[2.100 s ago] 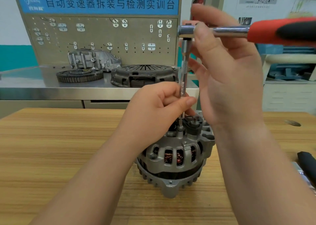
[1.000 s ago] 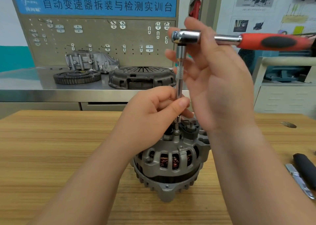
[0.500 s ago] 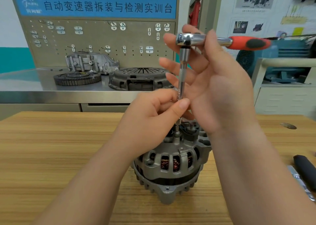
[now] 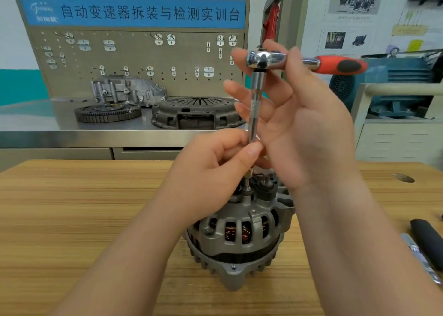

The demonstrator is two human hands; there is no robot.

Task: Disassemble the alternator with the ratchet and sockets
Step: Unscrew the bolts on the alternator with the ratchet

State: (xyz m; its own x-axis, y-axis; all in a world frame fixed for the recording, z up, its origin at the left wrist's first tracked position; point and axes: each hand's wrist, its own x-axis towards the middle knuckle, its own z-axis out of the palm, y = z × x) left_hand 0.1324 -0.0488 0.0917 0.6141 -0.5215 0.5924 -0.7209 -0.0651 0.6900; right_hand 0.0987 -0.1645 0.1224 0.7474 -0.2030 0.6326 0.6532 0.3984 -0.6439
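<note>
An alternator [image 4: 242, 231] stands on end near the middle of a wooden tabletop [image 4: 72, 207], its ribbed grey housing facing the camera and copper windings showing through the slots. A long extension bar [image 4: 255, 109] rises upright from the alternator's top, where its small socket [image 4: 248, 174] appears to sit on a fastener, though the joint is too small to make out clearly. The left hand [image 4: 211, 169] has its grip clenched on the lower part of the bar, thumb and curled fingers pinching it just above the socket. The bar's top end is plugged into the chrome head of a ratchet [image 4: 266, 59], whose red-and-black handle points right. The right hand [image 4: 299, 128] grasps the ratchet just behind the head, thumb over the front, with its other fingers spread loosely behind the bar. At the tabletop's right edge lie a dark-handled tool [image 4: 426, 243] and a flat metal piece [image 4: 418, 253] just beside it. Behind, a steel tabletop [image 4: 36, 121] carries a toothed flywheel [image 4: 107, 114], a clutch cover [image 4: 196, 114] and a cast aluminium housing [image 4: 127, 90] in front of a pegboard [image 4: 134, 61] headed by a blue sign. A blue motor [image 4: 395, 87] stands at far right.
</note>
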